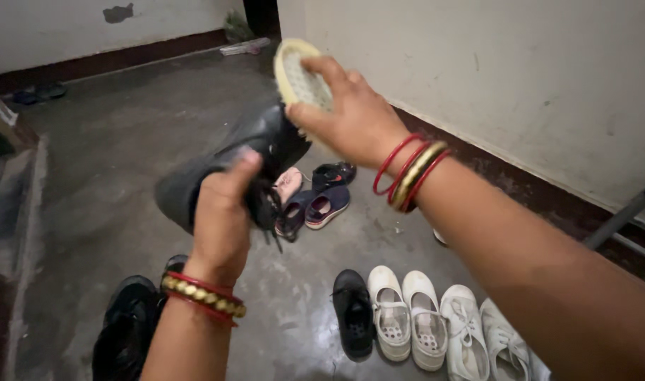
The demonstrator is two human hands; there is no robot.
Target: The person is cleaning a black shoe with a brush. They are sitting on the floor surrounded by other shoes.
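Our left hand [223, 212] wraps its fingers tight round the black shoe [223, 159], held up over the floor [110, 141], which looks bendy and light, while our right hand [350, 116] grips the pale brush [297, 77] against it.

Left hand [222, 212]: we see it raised at the middle of the view, back toward the camera, fingers curled shut in a grip, thumb lying along the top.
Left wrist: bent slightly back, ringed with red and gold bangles.
Left forearm: rises from the bottom edge, nearly upright.
Right hand [347, 113]: held higher and farther out, fingers closed in a grasp, knuckles up.
Right wrist: straight, banded with red and gold bangles.
Right forearm: reaches in from the lower right corner, stretched diagonally.
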